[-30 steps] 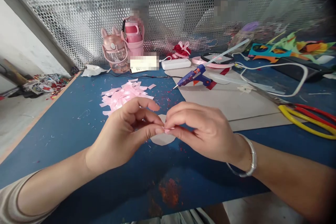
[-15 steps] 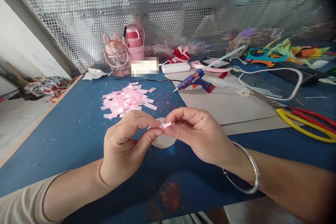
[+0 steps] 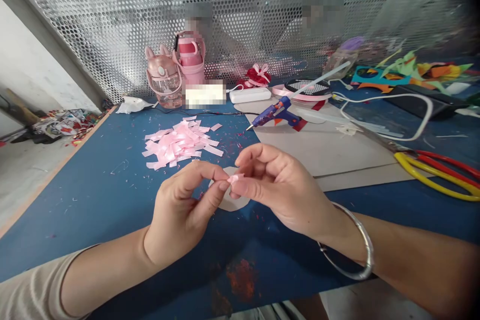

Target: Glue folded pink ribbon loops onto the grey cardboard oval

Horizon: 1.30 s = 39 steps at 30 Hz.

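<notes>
Ribbon pinched by left hand; right hand touching it with thumb, grip unclear; slack pinch could let fold open.

Over a blue-topped bench, the left-hand grip pinches one end of a small folded piece of shiny pink ribbon; the right-hand grip meets it at the other end. A silver metal bangle circles the right wrist. Beneath the ribbon lies a pale, roughly round disc, partly hidden. Beyond the left-hand grip is a loose heap of short pink ribbon strips. Farther right, a blue glue gun with a translucent stick lies on pale grey card sheets, with red-and-yellow-handled scissors across their right end. A perforated metal panel stands behind the bench.
</notes>
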### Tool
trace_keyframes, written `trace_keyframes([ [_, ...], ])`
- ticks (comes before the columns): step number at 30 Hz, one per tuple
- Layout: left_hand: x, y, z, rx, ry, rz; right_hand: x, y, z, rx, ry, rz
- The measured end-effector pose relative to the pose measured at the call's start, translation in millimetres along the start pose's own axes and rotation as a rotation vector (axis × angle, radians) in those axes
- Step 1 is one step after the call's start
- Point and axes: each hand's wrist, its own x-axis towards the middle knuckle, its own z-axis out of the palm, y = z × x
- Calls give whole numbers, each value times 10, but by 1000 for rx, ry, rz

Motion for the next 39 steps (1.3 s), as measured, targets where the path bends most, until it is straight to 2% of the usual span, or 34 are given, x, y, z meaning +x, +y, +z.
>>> trace_keyframes([
  [3,12,3,22,-221,12,-271,55,-14,-85,3,-15,-130],
  [5,35,-1,25,-341,13,-403,86,-15,-148,-80,15,-209],
  [9,61,-22,19,-438,-30,-538,101,20,-204,-489,16,-271],
  [11,55,-24,23,-480,-55,-558,89,46,-199,-686,-22,-355],
  [13,45,-12,36,-520,-88,-565,70,62,-185,-779,-57,-466],
  [17,24,18,75,-575,-78,-527,28,50,-152,-772,-92,-542],
  [22,-3,-9,98,-559,-26,-423,19,50,-143,-813,1,-585],
  [26,2,-25,77,-623,-4,-473,45,57,-182,-1000,12,-738],
  [31,35,13,58,-586,-94,-521,53,13,-193,-1280,-72,-920],
  [33,42,28,64,-583,-106,-539,44,4,-176,-1270,-81,-892],
  [36,36,37,78,-619,-98,-547,29,7,-154,-1107,-30,-717],
  [39,17,33,73,-658,-147,-553,26,10,-159,-959,-15,-580],
])
